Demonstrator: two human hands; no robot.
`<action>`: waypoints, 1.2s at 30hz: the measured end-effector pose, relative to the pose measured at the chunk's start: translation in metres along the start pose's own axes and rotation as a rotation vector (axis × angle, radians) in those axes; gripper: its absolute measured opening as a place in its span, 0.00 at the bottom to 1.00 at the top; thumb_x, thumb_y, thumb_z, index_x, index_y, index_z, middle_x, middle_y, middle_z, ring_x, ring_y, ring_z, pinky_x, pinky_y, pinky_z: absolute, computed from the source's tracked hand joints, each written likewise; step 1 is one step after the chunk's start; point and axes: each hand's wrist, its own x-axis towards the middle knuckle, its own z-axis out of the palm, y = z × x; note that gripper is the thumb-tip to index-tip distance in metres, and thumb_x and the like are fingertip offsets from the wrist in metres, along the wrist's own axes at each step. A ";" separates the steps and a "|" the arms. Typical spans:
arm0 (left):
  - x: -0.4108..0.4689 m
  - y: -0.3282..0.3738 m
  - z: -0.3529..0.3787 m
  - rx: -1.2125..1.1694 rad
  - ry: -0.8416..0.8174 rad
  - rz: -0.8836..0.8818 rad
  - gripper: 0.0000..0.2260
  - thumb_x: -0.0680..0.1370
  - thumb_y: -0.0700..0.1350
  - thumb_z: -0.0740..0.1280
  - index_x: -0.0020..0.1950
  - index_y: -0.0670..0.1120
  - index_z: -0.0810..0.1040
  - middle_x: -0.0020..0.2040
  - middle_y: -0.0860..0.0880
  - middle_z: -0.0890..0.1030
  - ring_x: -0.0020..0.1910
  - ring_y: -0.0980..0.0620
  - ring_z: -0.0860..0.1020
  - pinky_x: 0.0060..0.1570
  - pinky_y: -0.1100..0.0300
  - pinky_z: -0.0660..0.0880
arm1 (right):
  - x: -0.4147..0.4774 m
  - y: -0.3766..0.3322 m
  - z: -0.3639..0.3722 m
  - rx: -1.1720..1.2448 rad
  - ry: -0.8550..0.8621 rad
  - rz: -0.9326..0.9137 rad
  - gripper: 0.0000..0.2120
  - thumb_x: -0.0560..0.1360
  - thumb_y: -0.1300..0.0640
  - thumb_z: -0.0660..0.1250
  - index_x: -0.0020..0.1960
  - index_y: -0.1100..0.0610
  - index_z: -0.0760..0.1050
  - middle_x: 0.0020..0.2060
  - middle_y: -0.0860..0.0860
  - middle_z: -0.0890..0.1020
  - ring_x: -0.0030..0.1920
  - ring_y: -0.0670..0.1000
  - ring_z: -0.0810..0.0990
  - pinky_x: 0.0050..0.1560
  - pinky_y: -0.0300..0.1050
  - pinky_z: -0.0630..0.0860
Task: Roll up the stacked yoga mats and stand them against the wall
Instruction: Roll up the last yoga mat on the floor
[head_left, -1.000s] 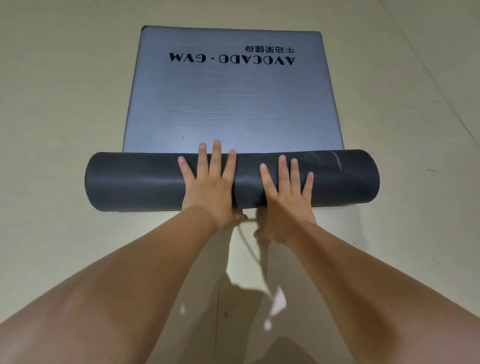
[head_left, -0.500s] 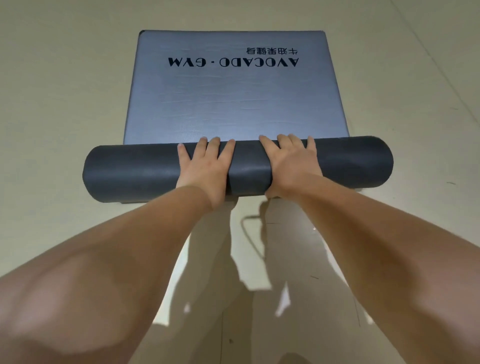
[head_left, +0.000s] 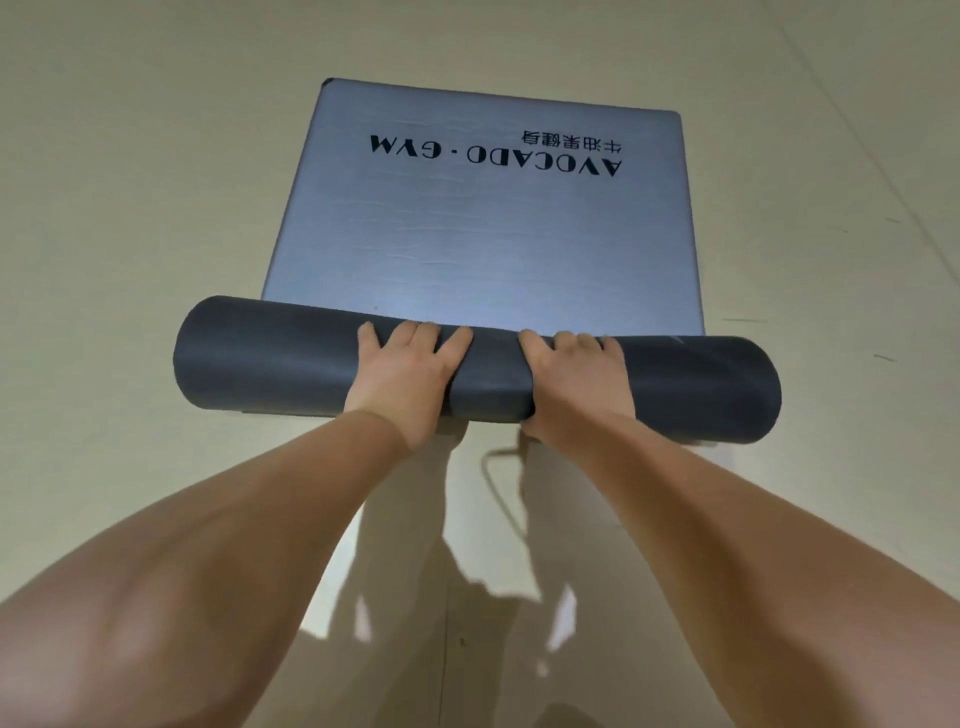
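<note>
A grey yoga mat lies on the floor, partly rolled. Its dark roll (head_left: 270, 358) runs left to right across the middle of the view. The flat part (head_left: 483, 249) stretches away from me, printed "AVOCADO · GYM" upside down. My left hand (head_left: 405, 374) lies on top of the roll left of centre, fingers curled over its far side. My right hand (head_left: 576, 379) grips the roll right of centre the same way, thumb under the near side. A second mat edge peeks out at the far left corner (head_left: 326, 81).
Pale beige floor (head_left: 130, 208) surrounds the mat on all sides. Thin floor seams run diagonally at the far right (head_left: 883, 171). My shadow falls on the floor between my forearms. No wall is in view.
My fingers went from lying flat on the roll to curling over its far side. The roll moved forward over the flat mat and its right end swung slightly ahead.
</note>
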 end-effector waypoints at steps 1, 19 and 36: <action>-0.008 0.002 0.000 0.009 -0.022 0.005 0.39 0.75 0.44 0.69 0.80 0.54 0.51 0.68 0.47 0.70 0.67 0.44 0.68 0.70 0.35 0.60 | -0.008 -0.003 0.002 0.003 -0.014 -0.004 0.34 0.70 0.48 0.73 0.72 0.47 0.62 0.52 0.52 0.76 0.55 0.57 0.75 0.67 0.56 0.67; -0.044 0.020 -0.033 -0.157 -0.357 0.173 0.35 0.60 0.56 0.82 0.62 0.56 0.70 0.46 0.53 0.77 0.47 0.47 0.76 0.43 0.55 0.72 | -0.138 -0.003 0.041 0.121 0.026 0.046 0.62 0.70 0.33 0.74 0.82 0.44 0.29 0.82 0.58 0.34 0.81 0.63 0.31 0.78 0.71 0.34; -0.079 0.060 0.019 -0.014 -0.146 -0.036 0.60 0.71 0.75 0.63 0.77 0.43 0.23 0.78 0.40 0.27 0.78 0.34 0.29 0.69 0.21 0.48 | -0.023 0.018 -0.001 0.133 -0.130 0.048 0.72 0.56 0.21 0.75 0.83 0.41 0.33 0.84 0.54 0.39 0.82 0.61 0.33 0.76 0.74 0.35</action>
